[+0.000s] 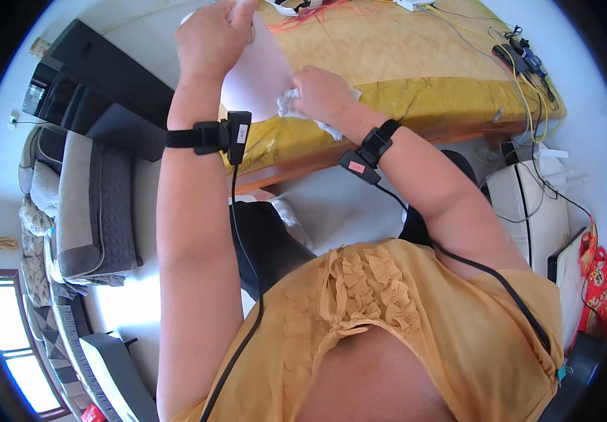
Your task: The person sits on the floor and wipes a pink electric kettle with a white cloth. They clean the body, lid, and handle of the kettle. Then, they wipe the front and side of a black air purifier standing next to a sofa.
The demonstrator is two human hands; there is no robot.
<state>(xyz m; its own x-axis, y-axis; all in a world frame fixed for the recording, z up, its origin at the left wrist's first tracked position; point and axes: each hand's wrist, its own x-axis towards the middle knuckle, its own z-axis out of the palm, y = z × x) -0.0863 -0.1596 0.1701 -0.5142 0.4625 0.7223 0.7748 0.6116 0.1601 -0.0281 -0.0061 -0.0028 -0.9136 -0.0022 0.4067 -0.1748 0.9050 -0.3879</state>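
Note:
At the top of the view my left hand (216,42) is closed around the upper part of a smooth, pale white object (258,74). The object widens towards its lower end, and its exact kind cannot be told. A small tan patch beside my thumb is partly hidden by the hand. My right hand (327,95) grips a crumpled white cloth (288,104) against the object's lower right side. Part of the cloth hangs below my palm. Both hands are above the near edge of a table with a yellow marbled cover (430,97).
Red strands (311,16) and a white box with cables (414,4) lie on the table's far part. Power adapters (522,58) sit at its right end, with cables hanging down. A grey sofa (92,211) and a black cabinet (108,66) stand left. Black cords run from my wrist straps.

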